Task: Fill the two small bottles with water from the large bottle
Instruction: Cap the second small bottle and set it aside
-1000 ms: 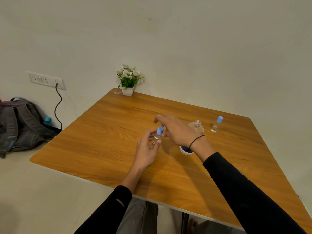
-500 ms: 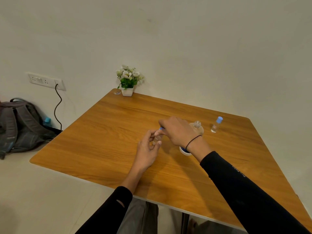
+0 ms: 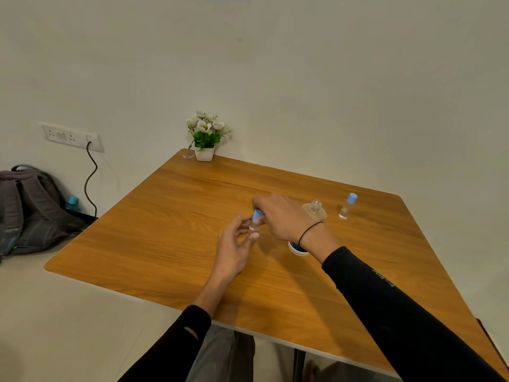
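Observation:
A small clear bottle [image 3: 253, 226] stands near the middle of the wooden table [image 3: 170, 244]. My left hand [image 3: 234, 244] holds its body between thumb and fingers. My right hand [image 3: 281, 216] pinches its light blue cap [image 3: 257, 215] from above. Behind my right hand stands the large clear bottle [image 3: 316, 209], with no cap on its threaded neck. Its white and blue cap [image 3: 297, 249] lies on the table under my right wrist, partly hidden. A second small bottle [image 3: 345, 208] with a light blue cap stands upright at the far right.
A white pot of flowers [image 3: 205, 142] sits at the table's far left corner, by the wall. A grey backpack [image 3: 24, 210] lies on the floor at left, below a wall socket with a black cable [image 3: 91, 175]. My legs show under the table's near edge.
My right hand came down over the blue cap and now pinches it, with the cap showing again between the fingers. My left hand has kept hold of the small bottle.

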`<action>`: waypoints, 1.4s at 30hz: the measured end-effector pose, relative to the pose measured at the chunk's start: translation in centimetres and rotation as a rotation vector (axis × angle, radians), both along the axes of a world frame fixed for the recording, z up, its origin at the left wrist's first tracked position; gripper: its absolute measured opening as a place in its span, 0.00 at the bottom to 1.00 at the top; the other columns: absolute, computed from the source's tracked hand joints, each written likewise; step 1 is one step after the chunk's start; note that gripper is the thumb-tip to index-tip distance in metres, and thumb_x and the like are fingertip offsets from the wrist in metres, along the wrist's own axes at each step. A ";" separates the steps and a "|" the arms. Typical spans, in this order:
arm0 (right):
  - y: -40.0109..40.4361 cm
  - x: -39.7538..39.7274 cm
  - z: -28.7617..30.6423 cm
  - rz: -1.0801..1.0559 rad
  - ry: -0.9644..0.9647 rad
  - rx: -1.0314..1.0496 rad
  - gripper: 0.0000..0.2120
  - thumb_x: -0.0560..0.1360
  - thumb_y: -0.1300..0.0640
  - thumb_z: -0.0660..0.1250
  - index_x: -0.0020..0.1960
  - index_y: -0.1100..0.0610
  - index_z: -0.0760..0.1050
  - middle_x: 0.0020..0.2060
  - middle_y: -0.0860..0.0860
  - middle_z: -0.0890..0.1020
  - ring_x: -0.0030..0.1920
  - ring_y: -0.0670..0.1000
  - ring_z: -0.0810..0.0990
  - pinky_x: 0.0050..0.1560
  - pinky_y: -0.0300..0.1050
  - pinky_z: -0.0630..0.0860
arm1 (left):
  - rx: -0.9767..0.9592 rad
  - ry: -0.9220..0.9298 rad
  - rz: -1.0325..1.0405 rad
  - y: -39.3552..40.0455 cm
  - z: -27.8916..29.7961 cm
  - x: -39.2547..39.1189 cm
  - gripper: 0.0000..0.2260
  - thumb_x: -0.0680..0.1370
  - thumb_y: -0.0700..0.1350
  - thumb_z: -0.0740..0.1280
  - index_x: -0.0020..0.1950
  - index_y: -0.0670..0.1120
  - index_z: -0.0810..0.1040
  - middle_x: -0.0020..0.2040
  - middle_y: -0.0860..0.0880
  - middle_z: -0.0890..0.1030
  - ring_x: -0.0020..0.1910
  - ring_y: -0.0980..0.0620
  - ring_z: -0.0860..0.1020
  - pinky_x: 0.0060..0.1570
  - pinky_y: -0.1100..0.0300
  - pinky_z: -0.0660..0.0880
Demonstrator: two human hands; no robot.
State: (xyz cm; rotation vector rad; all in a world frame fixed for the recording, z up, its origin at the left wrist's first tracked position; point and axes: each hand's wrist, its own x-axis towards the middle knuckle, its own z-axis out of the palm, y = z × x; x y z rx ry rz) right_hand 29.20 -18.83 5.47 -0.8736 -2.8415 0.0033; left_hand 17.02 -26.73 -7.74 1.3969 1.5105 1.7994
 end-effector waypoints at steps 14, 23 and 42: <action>-3.9 3.3 -2.4 -0.211 0.451 -0.221 0.14 0.75 0.49 0.76 0.47 0.52 0.72 0.44 0.49 0.76 0.44 0.52 0.75 0.42 0.50 0.73 | -0.053 0.053 -0.136 -1.3 2.1 1.9 0.29 0.74 0.52 0.79 0.72 0.62 0.73 0.57 0.57 0.88 0.59 0.54 0.86 0.58 0.56 0.83; -5.9 6.7 -0.4 -0.227 0.499 -0.186 0.13 0.80 0.47 0.72 0.52 0.52 0.70 0.45 0.47 0.79 0.41 0.51 0.78 0.38 0.49 0.74 | -0.067 0.055 -0.127 -3.7 3.5 2.6 0.26 0.70 0.54 0.76 0.67 0.57 0.78 0.52 0.52 0.86 0.54 0.51 0.85 0.48 0.55 0.85; -0.7 25.1 -0.7 -0.604 0.694 -0.084 0.10 0.79 0.51 0.73 0.51 0.51 0.72 0.45 0.47 0.80 0.41 0.50 0.79 0.40 0.52 0.79 | -0.091 0.114 -0.196 4.1 7.3 23.0 0.10 0.83 0.37 0.69 0.62 0.48 0.82 0.58 0.56 0.84 0.58 0.61 0.81 0.61 0.60 0.81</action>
